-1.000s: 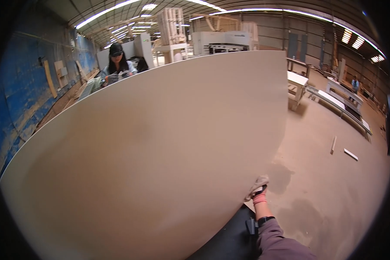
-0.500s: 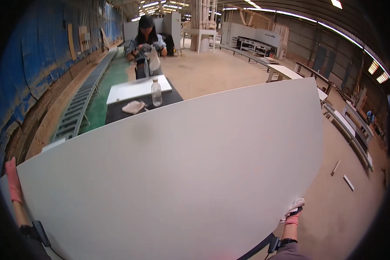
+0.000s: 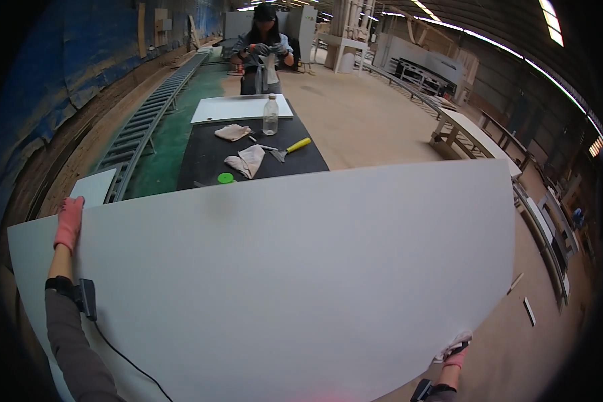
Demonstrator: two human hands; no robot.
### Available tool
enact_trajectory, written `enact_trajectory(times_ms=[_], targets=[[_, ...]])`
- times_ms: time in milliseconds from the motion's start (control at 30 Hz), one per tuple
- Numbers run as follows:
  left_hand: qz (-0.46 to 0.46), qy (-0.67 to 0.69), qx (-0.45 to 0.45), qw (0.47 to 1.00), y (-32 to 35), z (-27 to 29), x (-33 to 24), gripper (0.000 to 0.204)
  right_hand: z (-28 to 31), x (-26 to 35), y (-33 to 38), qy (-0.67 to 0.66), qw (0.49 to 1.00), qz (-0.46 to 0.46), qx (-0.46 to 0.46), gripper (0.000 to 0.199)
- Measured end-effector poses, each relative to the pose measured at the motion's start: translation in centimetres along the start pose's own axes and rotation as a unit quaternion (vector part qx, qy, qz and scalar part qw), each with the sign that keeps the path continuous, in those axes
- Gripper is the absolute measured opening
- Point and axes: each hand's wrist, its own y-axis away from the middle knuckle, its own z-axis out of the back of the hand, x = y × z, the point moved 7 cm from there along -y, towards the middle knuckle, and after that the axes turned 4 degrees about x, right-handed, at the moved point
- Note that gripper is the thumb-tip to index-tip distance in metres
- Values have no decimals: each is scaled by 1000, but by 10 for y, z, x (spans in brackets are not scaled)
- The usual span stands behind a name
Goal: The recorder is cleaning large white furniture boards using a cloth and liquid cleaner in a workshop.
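A large white panel (image 3: 281, 268) is tilted up in front of me, filling the lower view. My left hand (image 3: 68, 222), in a pink glove, grips its far edge at the left, with the fingertips at the top of that edge. At the panel's lower right edge is my right hand (image 3: 454, 356), also pink-gloved. It is closed on a whitish cloth (image 3: 449, 344) pressed against the edge; its fingers are partly hidden. Dark devices are strapped to both my wrists, and a cable trails from the left one across the panel.
Beyond the panel, a black-topped table (image 3: 298, 144) bears a clear bottle (image 3: 270, 117), rags (image 3: 246, 161), a yellow-handled scraper (image 3: 293, 149), a green lid (image 3: 226, 178) and a white board (image 3: 228, 108). A person (image 3: 264, 53) stands behind it, handling a cloth. A roller conveyor (image 3: 147, 120) runs along the left.
The panel's far edge now sits lower against the table, uncovering the scraper, a second rag and the green lid. My left hand appears farther right and higher in view; the right hand stays at its edge.
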Motion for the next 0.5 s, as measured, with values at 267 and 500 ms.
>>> enact_trajectory(times_ms=[267, 500], targets=[[-88, -40, 18, 995, 56, -49, -51, 14, 70, -5, -12, -15, 1000, 27, -5, 42], [-69, -46, 100, 992, 110, -96, -57, 14, 58, -35, -13, -73, 997, 0, 19, 39]])
